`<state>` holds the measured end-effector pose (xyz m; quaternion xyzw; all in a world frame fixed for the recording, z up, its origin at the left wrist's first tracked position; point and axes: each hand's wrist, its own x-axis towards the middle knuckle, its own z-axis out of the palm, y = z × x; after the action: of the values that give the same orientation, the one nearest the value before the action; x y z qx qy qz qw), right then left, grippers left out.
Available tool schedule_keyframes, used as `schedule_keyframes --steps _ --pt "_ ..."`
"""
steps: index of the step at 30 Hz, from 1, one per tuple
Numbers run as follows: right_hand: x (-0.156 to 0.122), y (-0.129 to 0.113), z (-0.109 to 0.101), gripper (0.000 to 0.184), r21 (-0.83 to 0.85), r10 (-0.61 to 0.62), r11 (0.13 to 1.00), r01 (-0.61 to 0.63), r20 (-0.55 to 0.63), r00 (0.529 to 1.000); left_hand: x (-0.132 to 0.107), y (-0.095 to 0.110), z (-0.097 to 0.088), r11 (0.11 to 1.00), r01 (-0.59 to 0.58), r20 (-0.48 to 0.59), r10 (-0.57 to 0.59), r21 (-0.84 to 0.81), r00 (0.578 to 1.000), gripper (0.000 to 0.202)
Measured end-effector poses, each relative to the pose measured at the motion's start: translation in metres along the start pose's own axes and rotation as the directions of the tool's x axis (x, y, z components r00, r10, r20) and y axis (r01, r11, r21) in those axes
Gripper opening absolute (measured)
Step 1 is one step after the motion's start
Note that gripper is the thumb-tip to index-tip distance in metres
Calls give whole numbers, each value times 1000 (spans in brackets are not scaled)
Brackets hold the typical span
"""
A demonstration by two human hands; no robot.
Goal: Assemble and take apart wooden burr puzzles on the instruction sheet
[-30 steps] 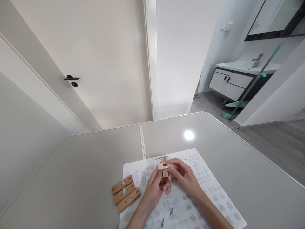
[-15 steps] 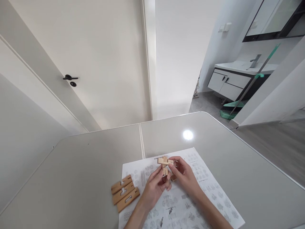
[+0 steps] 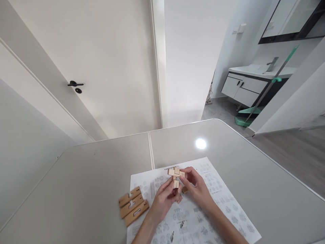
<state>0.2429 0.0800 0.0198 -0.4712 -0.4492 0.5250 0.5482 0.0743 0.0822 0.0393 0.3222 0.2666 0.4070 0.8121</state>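
Observation:
Both hands hold a small cross of interlocked wooden puzzle pieces [image 3: 176, 175] just above a printed instruction sheet [image 3: 203, 217]. My left hand [image 3: 164, 200] pinches its lower stem from below. My right hand [image 3: 196, 186] grips the right end of the crossbar with closed fingers. Three loose notched wooden bars [image 3: 133, 205] lie side by side on the grey table [image 3: 83, 189], left of my left hand, partly on the sheet's edge.
A seam [image 3: 150, 150] runs down the table's middle. Beyond the table's far edge are a white door with a black handle [image 3: 75, 84], and at the right a vanity cabinet [image 3: 245, 88] with a green mop and dustpan [image 3: 247, 117].
The wooden cross has been turned a little in my fingers and raised slightly. The loose bars have not moved.

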Motion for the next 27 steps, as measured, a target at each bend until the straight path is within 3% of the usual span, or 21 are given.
schedule_keyframes --steps 9,17,20,23,27 --pt "0 -1 0 54 4 28 1000 -28 27 999 1 -3 0 999 -15 -14 16 36 1000 36" --pt "4 4 1 48 12 62 998 -63 89 994 1 -5 -1 1000 -9 -71 8 -26 997 54" --pt "5 3 0 42 -128 -10 992 13 27 1000 3 -5 -4 992 -50 -120 37 -112 992 52" --pt "6 3 -2 28 -341 -151 929 143 2 989 4 -3 -6 982 -91 -153 66 -165 986 43" --pt "6 3 -7 18 -456 -169 859 233 176 970 4 1 -7 972 -118 -172 83 -202 982 49"
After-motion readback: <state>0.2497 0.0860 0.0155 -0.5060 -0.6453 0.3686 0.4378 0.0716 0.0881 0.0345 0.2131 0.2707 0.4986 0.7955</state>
